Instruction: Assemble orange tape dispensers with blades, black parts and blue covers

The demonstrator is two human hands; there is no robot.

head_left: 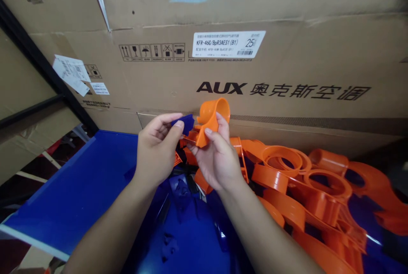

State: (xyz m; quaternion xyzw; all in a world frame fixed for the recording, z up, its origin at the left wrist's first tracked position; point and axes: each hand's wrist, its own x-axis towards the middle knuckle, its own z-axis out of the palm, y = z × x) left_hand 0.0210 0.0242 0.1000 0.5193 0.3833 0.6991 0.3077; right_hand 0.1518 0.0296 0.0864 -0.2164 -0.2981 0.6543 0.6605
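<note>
At the back, an upright face of brown cardboard [153, 78], printed in black with AUX and Chinese characters, with a white label [228, 44] above the lettering and a few white papers [72, 72] stuck on at left. Along the left side, a slanting black frame [41, 49]; below it, a flat blue bench [79, 189] with a pale edge [32, 238] toward the viewer. Low in the middle, a glossy blue surface [197, 244], perhaps the inside of a bin, with small blue bits [168, 246] on it; to the right, a jumbled heap of loose orange parts [270, 177], many ring-shaped. Up between the two hands, in front of the cardboard and above the heap, an orange part [207, 131]: smooth plastic, with a wide curved band at the top and a narrower body below. Gripped by the fingers of the right hand [219, 159], thumb across the near side. Just to its left, a small dark blue piece [188, 123], flat and notched at one end, pinched between thumb and fingers of the left hand [159, 148]. Hard to tell whether touching the orange part. Partly hidden behind palms and fingers, the lower orange body; cut off at the bottom, both forearms [108, 223]; lost in shadow, the far right corner.
</note>
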